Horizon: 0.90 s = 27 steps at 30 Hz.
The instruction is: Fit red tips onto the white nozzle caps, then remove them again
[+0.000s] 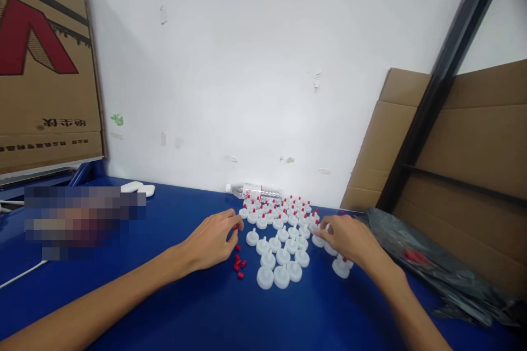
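Observation:
My left hand [216,238] is closed in a pinch left of the white caps, with a bit of red between thumb and fingers that looks like a small red tip cap. Just below it, several loose red tip caps [237,266] lie on the blue table. Many white nozzle caps [282,256] stand upright in the middle; those toward the wall carry red tips, while the nearer ones have bare nozzles. At the right edge of the group, my right hand [343,236] bends its fingers onto a white cap, partly hiding it. A red-tipped cap [341,267] stands below that hand.
A clear plastic bottle [259,192] lies against the white wall behind the caps. Dark plastic sheeting [428,258] and cardboard [387,137] are at the right. On the left are a large carton [49,98], white objects [140,188] and a blurred patch.

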### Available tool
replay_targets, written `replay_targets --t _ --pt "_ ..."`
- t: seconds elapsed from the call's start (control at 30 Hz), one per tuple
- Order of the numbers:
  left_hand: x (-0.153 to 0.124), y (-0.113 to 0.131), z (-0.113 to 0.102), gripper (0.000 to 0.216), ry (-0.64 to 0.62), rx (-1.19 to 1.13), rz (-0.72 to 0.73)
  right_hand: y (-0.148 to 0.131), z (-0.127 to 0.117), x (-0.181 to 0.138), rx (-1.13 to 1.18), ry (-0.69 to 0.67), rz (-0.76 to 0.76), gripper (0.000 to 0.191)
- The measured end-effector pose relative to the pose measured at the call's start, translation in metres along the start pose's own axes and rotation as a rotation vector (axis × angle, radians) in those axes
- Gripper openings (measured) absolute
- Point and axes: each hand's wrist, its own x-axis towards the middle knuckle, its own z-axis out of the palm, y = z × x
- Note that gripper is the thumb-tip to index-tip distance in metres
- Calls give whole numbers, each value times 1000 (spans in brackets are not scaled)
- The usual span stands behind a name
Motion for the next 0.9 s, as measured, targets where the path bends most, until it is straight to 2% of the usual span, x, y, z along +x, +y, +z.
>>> replay_targets --t 0.1,0.27,0.47,0.57,0.7,0.9 --pt "0 1 -1 23 5 -5 5 2 11 1 -6 -56 -29 25" --pt "0 3 -2 17 -14 17 13 3 22 3 -24 -40 -88 20" --pt "1 1 -2 22 -40 57 0 -7 5 1 98 112 -133 27" --pt "1 -3 0 21 -49 55 -3 -17 0 -3 150 132 -161 29" --pt "1 -7 3 22 -65 62 -19 -27 1 -6 264 224 -303 31" --pt "4 -3 -3 40 -15 80 -44 -41 1 -13 315 339 -470 27"
